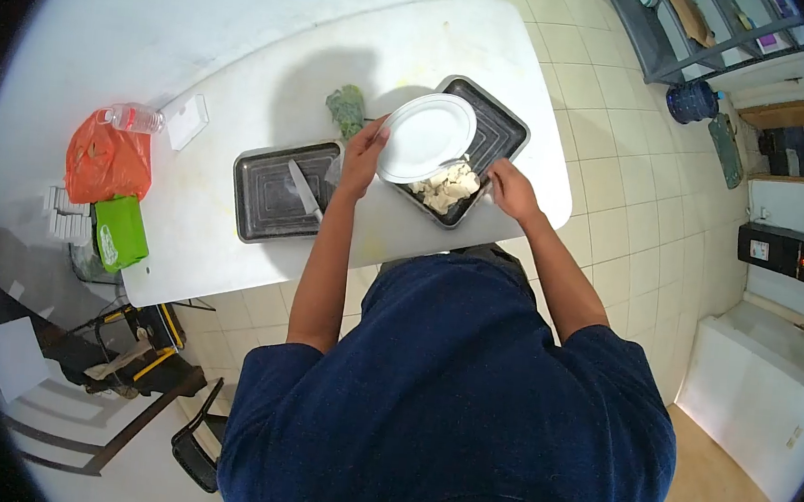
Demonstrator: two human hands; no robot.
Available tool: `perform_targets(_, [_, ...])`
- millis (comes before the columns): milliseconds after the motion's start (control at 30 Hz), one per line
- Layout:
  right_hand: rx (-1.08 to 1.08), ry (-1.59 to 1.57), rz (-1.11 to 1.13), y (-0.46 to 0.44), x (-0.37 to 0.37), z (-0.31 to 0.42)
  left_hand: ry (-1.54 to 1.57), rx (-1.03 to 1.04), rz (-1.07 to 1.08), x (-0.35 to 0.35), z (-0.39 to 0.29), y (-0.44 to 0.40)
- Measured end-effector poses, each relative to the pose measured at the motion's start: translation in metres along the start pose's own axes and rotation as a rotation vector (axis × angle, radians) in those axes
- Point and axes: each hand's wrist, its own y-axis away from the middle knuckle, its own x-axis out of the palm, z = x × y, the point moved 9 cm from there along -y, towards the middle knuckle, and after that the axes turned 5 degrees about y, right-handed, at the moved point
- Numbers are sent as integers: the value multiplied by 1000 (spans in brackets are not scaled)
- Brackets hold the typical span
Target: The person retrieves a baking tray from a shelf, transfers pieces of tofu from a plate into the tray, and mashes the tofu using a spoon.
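Observation:
My left hand [362, 160] grips the rim of a white plate [423, 138], which is tilted over a dark baking tray [502, 116]. Pale, crumbly chunks of food [446, 188] lie in the near end of that tray, partly under the plate. Fingers closed, my right hand [514, 190] is at the tray's right edge; what it holds is hard to see. A thin, shiny utensil end [454, 163] shows between the plate and the food. Left of my left hand, a knife [305, 188] rests in a second dark tray [263, 203].
A bag of green leafy stuff [345, 110] lies behind my left hand on the white table [420, 42]. At the table's left end are an orange plastic bag [108, 163], a clear bottle [134, 119], a green packet [121, 232] and a white box [187, 122]. A chair [198, 448] stands below.

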Motion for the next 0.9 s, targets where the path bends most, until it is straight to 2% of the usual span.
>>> perform_targets(133, [-45,116,-137,-29,-40,13,-15,-1,12,-1,-2,2])
perform_targets(300, [-179,209,-159,-57,-72,37,9,-27,1,-1,-3,5])
perform_targets(767, [19,158,-30,-14,-10,-8,33,-40,-14,-21,-10,1])
perform_targets(900, [-1,80,-38,-11,-12,3,15,-40,-26,-25,-10,1])
